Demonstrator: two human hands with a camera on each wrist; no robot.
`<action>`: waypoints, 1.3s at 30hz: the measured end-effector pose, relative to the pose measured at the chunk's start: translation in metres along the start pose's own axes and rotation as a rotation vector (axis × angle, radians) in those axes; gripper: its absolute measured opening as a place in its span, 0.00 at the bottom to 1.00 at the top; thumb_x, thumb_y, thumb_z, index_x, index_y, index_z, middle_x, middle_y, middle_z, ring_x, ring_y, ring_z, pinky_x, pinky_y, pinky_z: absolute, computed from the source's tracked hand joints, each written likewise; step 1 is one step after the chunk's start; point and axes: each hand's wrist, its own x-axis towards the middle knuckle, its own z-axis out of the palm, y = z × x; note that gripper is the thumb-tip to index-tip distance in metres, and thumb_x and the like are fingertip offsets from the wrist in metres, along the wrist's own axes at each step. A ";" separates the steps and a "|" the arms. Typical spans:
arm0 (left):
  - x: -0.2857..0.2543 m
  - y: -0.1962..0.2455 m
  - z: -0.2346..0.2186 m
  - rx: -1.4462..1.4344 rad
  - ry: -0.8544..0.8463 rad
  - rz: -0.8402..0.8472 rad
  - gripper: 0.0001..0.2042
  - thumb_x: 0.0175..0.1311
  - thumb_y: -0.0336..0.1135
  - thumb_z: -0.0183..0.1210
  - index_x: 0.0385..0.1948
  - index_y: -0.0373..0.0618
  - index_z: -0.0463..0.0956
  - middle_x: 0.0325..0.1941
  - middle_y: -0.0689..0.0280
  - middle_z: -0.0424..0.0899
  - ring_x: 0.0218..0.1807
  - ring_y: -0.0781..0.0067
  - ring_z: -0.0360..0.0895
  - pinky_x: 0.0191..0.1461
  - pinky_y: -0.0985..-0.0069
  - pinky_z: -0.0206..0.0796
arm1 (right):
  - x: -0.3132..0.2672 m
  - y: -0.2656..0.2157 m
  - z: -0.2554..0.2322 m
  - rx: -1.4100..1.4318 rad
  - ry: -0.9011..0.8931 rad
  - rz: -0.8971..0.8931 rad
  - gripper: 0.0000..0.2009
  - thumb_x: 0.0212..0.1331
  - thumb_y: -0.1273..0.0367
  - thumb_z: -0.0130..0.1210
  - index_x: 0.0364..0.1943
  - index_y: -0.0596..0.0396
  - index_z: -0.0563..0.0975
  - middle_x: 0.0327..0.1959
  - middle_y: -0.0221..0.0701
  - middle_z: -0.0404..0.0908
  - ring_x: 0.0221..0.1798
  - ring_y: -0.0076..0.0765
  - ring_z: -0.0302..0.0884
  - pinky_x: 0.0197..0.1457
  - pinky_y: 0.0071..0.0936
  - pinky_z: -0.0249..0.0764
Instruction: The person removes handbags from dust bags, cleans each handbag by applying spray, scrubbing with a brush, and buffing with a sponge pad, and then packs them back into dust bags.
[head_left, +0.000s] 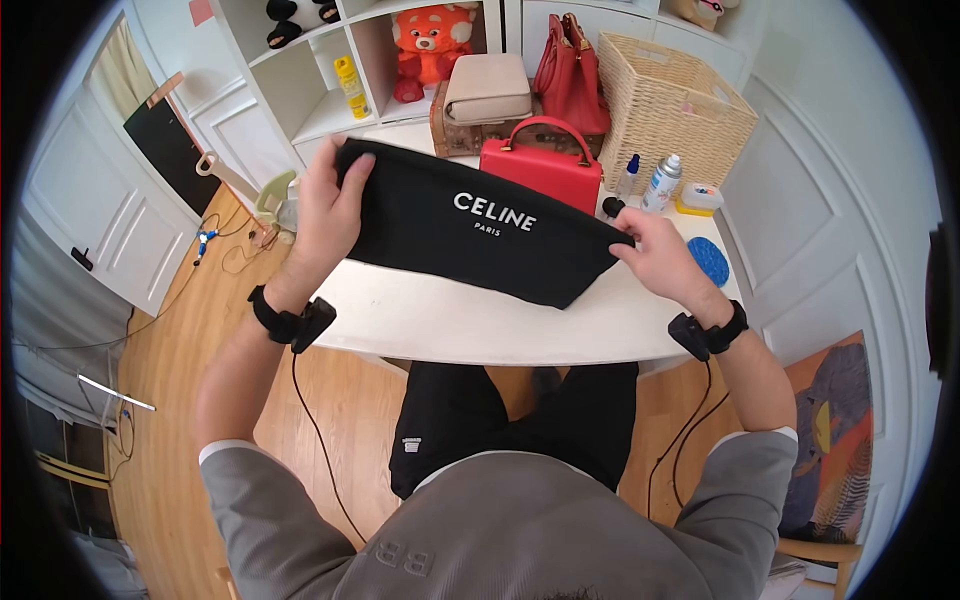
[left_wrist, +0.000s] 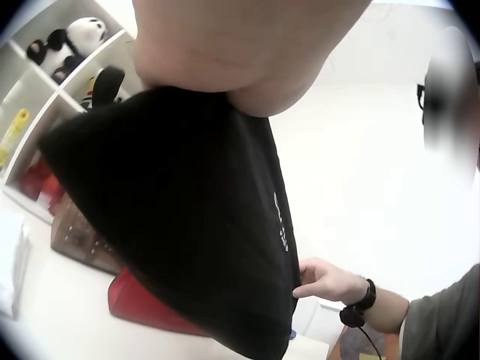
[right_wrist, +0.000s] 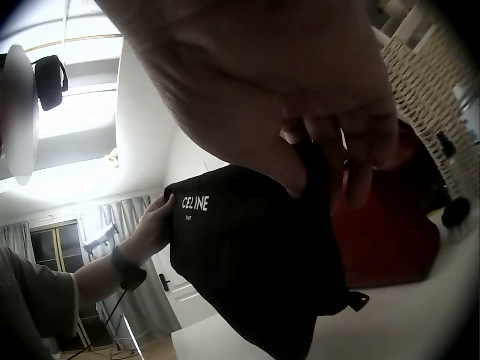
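Note:
A black cloth dust bag (head_left: 450, 225) with white CELINE PARIS lettering is stretched between my two hands above the white table. My left hand (head_left: 335, 200) grips its upper left corner, thumb on the printed face. At the upper right edge, my right hand (head_left: 662, 250) pinches the cloth between thumb and fingers. The lower edge of the bag hangs slanted toward me. Behind it stands a red handbag (head_left: 545, 170) with a top handle, its lower part hidden by the black cloth. In the right wrist view a small dark tab (right_wrist: 358, 301) sticks out from the cloth.
Behind the red handbag, a beige bag (head_left: 488, 88) lies on a brown case (head_left: 455, 135), beside another red bag (head_left: 572, 75). A wicker basket (head_left: 675, 110), a spray can (head_left: 662, 183), a small bottle (head_left: 628, 178) and a blue round object (head_left: 707, 262) stand at the right.

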 end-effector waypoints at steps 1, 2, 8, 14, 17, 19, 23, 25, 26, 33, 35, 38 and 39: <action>0.004 0.018 0.004 0.070 0.038 0.125 0.07 0.78 0.30 0.60 0.49 0.37 0.74 0.38 0.65 0.82 0.42 0.79 0.76 0.49 0.77 0.71 | 0.001 -0.006 0.005 -0.102 -0.023 -0.025 0.11 0.62 0.74 0.67 0.46 0.60 0.79 0.39 0.38 0.86 0.45 0.40 0.86 0.48 0.36 0.79; 0.010 0.034 0.009 0.065 0.047 0.187 0.08 0.75 0.26 0.62 0.49 0.38 0.75 0.36 0.60 0.84 0.39 0.72 0.81 0.47 0.74 0.74 | 0.005 -0.007 0.014 -0.038 -0.031 -0.088 0.14 0.60 0.73 0.69 0.48 0.61 0.79 0.43 0.41 0.88 0.53 0.42 0.87 0.55 0.37 0.80; 0.028 0.101 0.030 0.363 -0.100 0.471 0.11 0.70 0.27 0.66 0.51 0.41 0.76 0.38 0.53 0.88 0.40 0.46 0.87 0.43 0.65 0.79 | 0.028 -0.072 0.059 0.435 -0.111 -0.270 0.23 0.62 0.74 0.70 0.61 0.65 0.79 0.50 0.34 0.89 0.55 0.28 0.84 0.63 0.30 0.79; 0.043 0.089 0.013 0.451 -0.119 0.463 0.13 0.71 0.33 0.68 0.51 0.40 0.78 0.34 0.55 0.88 0.36 0.54 0.89 0.39 0.66 0.78 | 0.042 -0.093 0.063 0.722 -0.277 -0.122 0.15 0.67 0.76 0.66 0.56 0.66 0.83 0.47 0.29 0.90 0.49 0.22 0.85 0.55 0.26 0.82; 0.043 0.068 -0.017 0.226 -0.307 -0.113 0.14 0.70 0.38 0.71 0.46 0.37 0.81 0.31 0.63 0.89 0.33 0.73 0.87 0.35 0.72 0.74 | 0.042 -0.094 0.054 0.715 -0.310 -0.134 0.12 0.67 0.76 0.66 0.53 0.66 0.84 0.44 0.29 0.90 0.45 0.20 0.84 0.51 0.25 0.81; 0.039 0.015 -0.038 0.198 -0.808 -0.423 0.16 0.63 0.38 0.77 0.41 0.34 0.84 0.30 0.73 0.86 0.33 0.88 0.77 0.35 0.80 0.69 | 0.039 -0.089 0.048 0.691 -0.327 -0.158 0.11 0.67 0.76 0.66 0.50 0.66 0.84 0.41 0.30 0.90 0.42 0.19 0.84 0.47 0.25 0.81; 0.017 -0.001 -0.038 0.111 -0.986 -0.655 0.19 0.61 0.42 0.78 0.43 0.35 0.86 0.35 0.71 0.89 0.36 0.83 0.82 0.40 0.80 0.74 | 0.031 -0.086 0.039 0.747 -0.465 -0.078 0.12 0.67 0.75 0.66 0.52 0.64 0.85 0.43 0.28 0.89 0.44 0.19 0.84 0.50 0.24 0.81; 0.000 -0.016 -0.037 -0.740 -0.651 -0.599 0.21 0.72 0.46 0.68 0.52 0.34 0.84 0.48 0.63 0.91 0.47 0.76 0.88 0.53 0.76 0.80 | 0.031 -0.084 0.036 0.803 -0.453 -0.021 0.11 0.67 0.76 0.65 0.52 0.64 0.85 0.45 0.29 0.89 0.45 0.19 0.84 0.52 0.24 0.81; -0.008 -0.024 -0.035 -1.114 -0.485 -0.660 0.34 0.76 0.62 0.57 0.63 0.33 0.77 0.60 0.52 0.87 0.60 0.58 0.87 0.68 0.62 0.77 | 0.031 -0.086 0.036 0.908 -0.415 -0.022 0.12 0.68 0.75 0.65 0.53 0.64 0.84 0.46 0.30 0.89 0.45 0.21 0.86 0.52 0.25 0.82; -0.057 -0.060 0.031 -1.486 -0.841 -0.520 0.50 0.67 0.78 0.54 0.78 0.43 0.62 0.80 0.57 0.70 0.79 0.53 0.69 0.83 0.49 0.56 | 0.045 -0.078 0.056 1.125 -0.184 0.197 0.10 0.72 0.72 0.63 0.52 0.62 0.83 0.47 0.32 0.90 0.47 0.26 0.88 0.54 0.30 0.84; -0.063 -0.028 0.044 -1.135 -0.723 -0.599 0.43 0.69 0.65 0.61 0.76 0.41 0.64 0.76 0.58 0.74 0.75 0.58 0.73 0.80 0.54 0.62 | 0.045 -0.080 0.061 1.098 -0.172 0.229 0.10 0.73 0.72 0.62 0.52 0.63 0.83 0.47 0.32 0.90 0.47 0.26 0.88 0.54 0.30 0.84; -0.065 -0.008 0.053 -0.795 -0.538 -0.778 0.35 0.72 0.45 0.69 0.74 0.39 0.65 0.72 0.60 0.78 0.70 0.65 0.77 0.75 0.62 0.70 | 0.044 -0.082 0.067 1.072 -0.175 0.282 0.09 0.73 0.72 0.62 0.51 0.63 0.84 0.47 0.33 0.90 0.47 0.27 0.88 0.54 0.31 0.84; -0.063 -0.008 0.053 -0.802 -0.486 -0.888 0.33 0.72 0.37 0.70 0.74 0.37 0.64 0.70 0.60 0.79 0.69 0.67 0.78 0.73 0.65 0.71 | 0.045 -0.082 0.068 1.080 -0.173 0.301 0.09 0.73 0.72 0.62 0.50 0.63 0.84 0.47 0.34 0.90 0.47 0.27 0.88 0.54 0.31 0.84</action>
